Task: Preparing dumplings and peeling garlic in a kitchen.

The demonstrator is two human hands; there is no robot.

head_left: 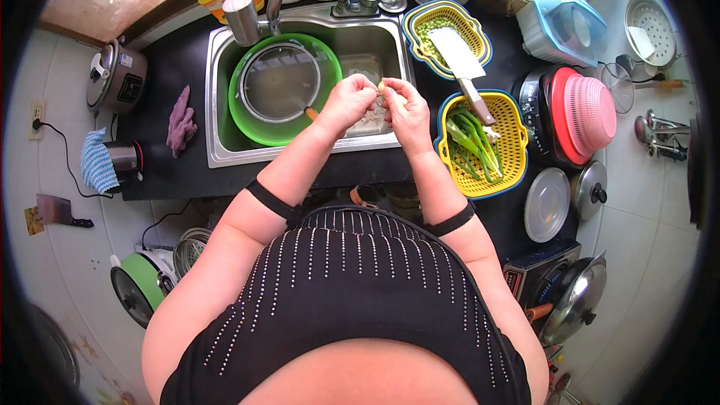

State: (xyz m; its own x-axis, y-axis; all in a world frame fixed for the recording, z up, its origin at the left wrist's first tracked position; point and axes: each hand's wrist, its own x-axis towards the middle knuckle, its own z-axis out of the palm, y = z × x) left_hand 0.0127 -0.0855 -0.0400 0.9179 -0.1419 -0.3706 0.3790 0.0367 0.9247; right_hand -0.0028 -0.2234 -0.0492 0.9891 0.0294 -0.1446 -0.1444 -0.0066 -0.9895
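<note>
My left hand [350,102] and my right hand [409,115] meet over the right side of the stainless steel sink [306,153]. Pinched between their fingertips is a small pale piece [382,86] that looks like a garlic clove. Another pale bit [401,99] shows against my right fingers; its kind is unclear. Below lie light scraps [369,118] on the sink floor, partly hidden by my hands. To the left a green plastic basin [332,62] stands in the sink, holding a round, rimmed vessel [281,81] of cloudy water. An orange-brown handle [311,114] pokes out near my left wrist.
A cleaver [457,48] bridges two yellow baskets, one with green beans or peas [432,31], the other with scallions [475,143]. The faucet [274,5] arches over the basin. Purple gloves [181,121] lie left; a pink colander [590,112] sits right.
</note>
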